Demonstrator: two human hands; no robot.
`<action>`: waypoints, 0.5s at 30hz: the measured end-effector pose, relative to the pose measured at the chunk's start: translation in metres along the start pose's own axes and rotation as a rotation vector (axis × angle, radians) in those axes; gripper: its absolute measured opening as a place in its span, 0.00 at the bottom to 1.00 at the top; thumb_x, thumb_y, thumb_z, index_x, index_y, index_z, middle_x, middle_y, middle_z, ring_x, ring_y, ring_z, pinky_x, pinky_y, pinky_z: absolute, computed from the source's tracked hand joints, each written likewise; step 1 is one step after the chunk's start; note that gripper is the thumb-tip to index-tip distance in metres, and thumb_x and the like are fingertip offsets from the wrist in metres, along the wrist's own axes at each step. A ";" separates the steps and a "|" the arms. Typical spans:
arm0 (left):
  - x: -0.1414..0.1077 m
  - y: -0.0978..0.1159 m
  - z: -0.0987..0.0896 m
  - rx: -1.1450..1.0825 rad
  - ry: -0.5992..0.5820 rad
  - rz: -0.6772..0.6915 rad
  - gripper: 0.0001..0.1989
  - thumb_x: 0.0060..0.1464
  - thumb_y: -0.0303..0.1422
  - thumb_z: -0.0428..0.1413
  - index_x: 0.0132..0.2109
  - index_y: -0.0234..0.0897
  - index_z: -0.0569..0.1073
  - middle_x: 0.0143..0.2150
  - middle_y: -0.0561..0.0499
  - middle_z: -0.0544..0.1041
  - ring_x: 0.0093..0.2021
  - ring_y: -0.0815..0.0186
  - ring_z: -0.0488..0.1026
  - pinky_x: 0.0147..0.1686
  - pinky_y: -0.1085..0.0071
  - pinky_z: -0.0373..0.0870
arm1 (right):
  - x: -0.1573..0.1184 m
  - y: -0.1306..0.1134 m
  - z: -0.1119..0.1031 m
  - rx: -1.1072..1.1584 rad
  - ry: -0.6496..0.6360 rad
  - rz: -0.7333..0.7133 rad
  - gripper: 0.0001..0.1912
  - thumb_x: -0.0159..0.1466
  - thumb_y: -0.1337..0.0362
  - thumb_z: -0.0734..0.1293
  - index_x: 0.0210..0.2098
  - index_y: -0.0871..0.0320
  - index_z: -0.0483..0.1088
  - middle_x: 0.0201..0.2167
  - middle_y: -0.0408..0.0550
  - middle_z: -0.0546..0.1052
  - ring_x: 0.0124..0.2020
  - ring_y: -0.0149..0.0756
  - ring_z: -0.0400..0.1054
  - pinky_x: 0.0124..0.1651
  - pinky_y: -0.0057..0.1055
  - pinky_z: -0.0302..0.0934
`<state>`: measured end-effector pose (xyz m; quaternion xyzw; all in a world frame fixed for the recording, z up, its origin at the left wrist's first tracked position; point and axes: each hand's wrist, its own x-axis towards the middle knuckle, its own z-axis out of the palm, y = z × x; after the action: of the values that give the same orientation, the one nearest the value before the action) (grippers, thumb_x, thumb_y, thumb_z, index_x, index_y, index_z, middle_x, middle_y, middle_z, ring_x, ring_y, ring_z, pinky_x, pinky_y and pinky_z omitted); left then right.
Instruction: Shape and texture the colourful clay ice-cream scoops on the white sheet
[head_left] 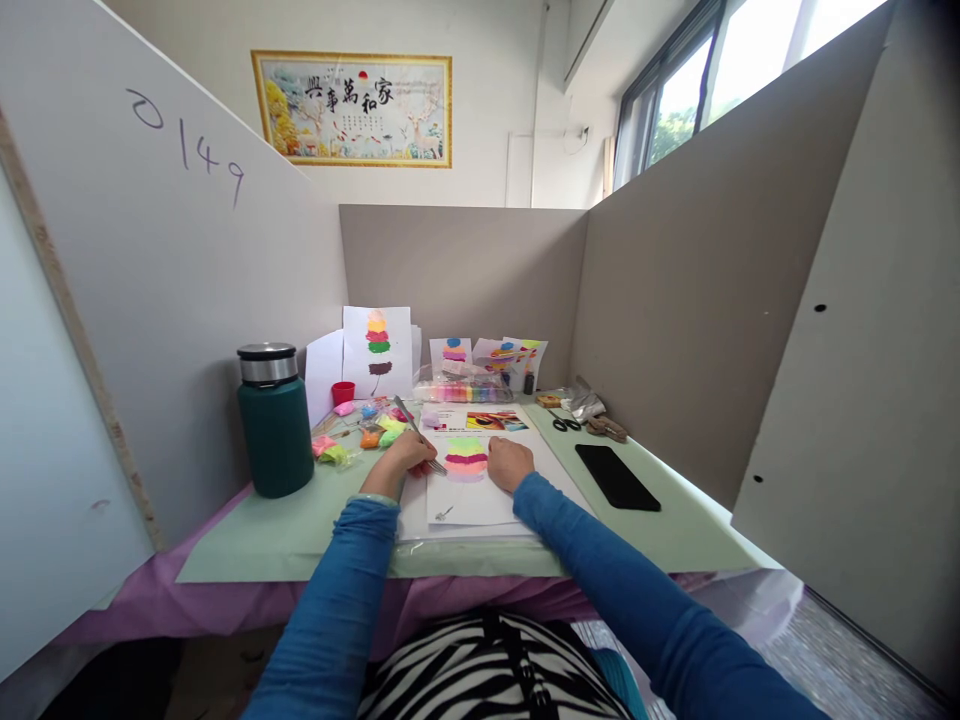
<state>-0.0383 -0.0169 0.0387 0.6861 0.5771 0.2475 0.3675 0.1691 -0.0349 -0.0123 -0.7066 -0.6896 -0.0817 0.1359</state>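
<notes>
A white sheet (pixel 472 508) lies in front of me, bearing bands of yellow-green, magenta and pale pink clay (pixel 466 459). My left hand (pixel 409 458) is closed around a slim metallic tool (pixel 406 409), whose lower end reaches the left edge of the colored bands. At the right edge of the bands, my right hand (pixel 511 463) rests on the sheet with its fingers curled; whatever may be under the fingertips is hidden. Left of the sheet are small lumps and packets of orange (pixel 370 439), green and pink clay.
A green bottle (pixel 275 425) stands at the left, a black phone (pixel 618 478) lies at the right. Scissors (pixel 564 423), a silvery bag (pixel 583 401), a red cup (pixel 343 392) and a plastic case (pixel 463 389) are farther back. Propped artwork (pixel 377 352) stands before the partition (pixel 463 260).
</notes>
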 end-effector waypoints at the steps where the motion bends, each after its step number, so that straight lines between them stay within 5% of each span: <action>1: 0.000 0.000 0.000 0.002 -0.011 0.000 0.02 0.48 0.24 0.55 0.30 0.29 0.73 0.18 0.49 0.72 0.18 0.69 0.68 0.20 0.75 0.63 | 0.000 0.000 -0.001 0.001 -0.002 -0.001 0.15 0.63 0.70 0.56 0.47 0.61 0.69 0.44 0.57 0.76 0.45 0.43 0.72 0.43 0.34 0.60; 6: 0.004 0.001 0.003 -0.077 0.043 0.035 0.01 0.48 0.25 0.56 0.31 0.30 0.72 0.18 0.52 0.71 0.19 0.69 0.70 0.22 0.75 0.66 | -0.001 -0.001 -0.002 -0.008 -0.011 0.007 0.15 0.63 0.70 0.57 0.47 0.61 0.69 0.44 0.57 0.76 0.45 0.42 0.72 0.43 0.33 0.60; 15: 0.018 -0.009 0.014 -0.093 -0.041 0.121 0.04 0.50 0.29 0.58 0.32 0.30 0.72 0.18 0.51 0.73 0.18 0.70 0.70 0.22 0.75 0.67 | 0.000 -0.001 -0.002 -0.001 -0.017 0.012 0.16 0.63 0.70 0.57 0.47 0.60 0.69 0.44 0.57 0.76 0.45 0.41 0.72 0.44 0.33 0.60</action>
<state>-0.0290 -0.0016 0.0210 0.7068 0.5147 0.2820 0.3950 0.1681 -0.0359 -0.0104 -0.7115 -0.6863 -0.0755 0.1302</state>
